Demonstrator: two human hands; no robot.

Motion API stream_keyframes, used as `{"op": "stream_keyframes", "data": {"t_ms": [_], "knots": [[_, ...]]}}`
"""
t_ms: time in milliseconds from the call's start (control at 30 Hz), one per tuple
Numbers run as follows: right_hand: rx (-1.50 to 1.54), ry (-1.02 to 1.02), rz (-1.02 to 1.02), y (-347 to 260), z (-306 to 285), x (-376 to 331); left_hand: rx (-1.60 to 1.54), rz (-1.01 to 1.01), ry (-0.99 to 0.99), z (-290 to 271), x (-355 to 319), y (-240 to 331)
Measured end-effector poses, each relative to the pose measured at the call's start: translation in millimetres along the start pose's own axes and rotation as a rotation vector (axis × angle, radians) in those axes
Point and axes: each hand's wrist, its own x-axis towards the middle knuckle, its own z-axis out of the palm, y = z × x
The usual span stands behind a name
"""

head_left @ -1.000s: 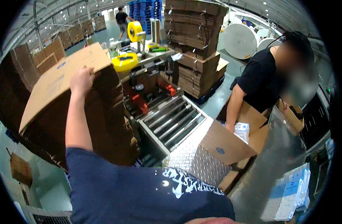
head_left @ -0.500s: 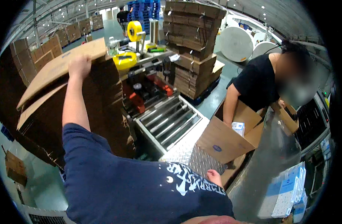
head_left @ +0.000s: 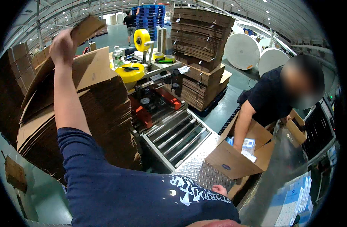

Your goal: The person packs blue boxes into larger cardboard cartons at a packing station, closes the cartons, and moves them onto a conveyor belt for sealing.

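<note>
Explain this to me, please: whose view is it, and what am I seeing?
There's no robot: just a person's bare hands, seen by a fisheye camera worn on the head, which makes edges bend. The left hand grips a cardboard sheet, its edge raised above a stack of flattened cardboard. The right hand peeks past the shirt; what it holds, if anything, is hidden. Ahead, a worktop carries yellow tape and a clear bottle. At right, a co-worker reaches into an open carton.

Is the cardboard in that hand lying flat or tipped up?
Tipped up: the left hand holds one end of the cardboard above the stack.
</note>
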Motion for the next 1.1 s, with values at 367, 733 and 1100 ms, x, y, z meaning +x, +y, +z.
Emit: {"op": "stream_keyframes", "data": {"t_ms": [367,733,1100], "knots": [[0.29,0.19,-0.826,-321,-32,40,-1.196,0.901,-0.207,-161,23,251],[-0.776,0.411,-0.376,-314,-116,-39,-1.562,-0.383,-0.41,70,-200,330],[-0.991,0.83,-0.448,-196,-68,-26,-0.825,0.982,-1.588,23,-191,407]]}}
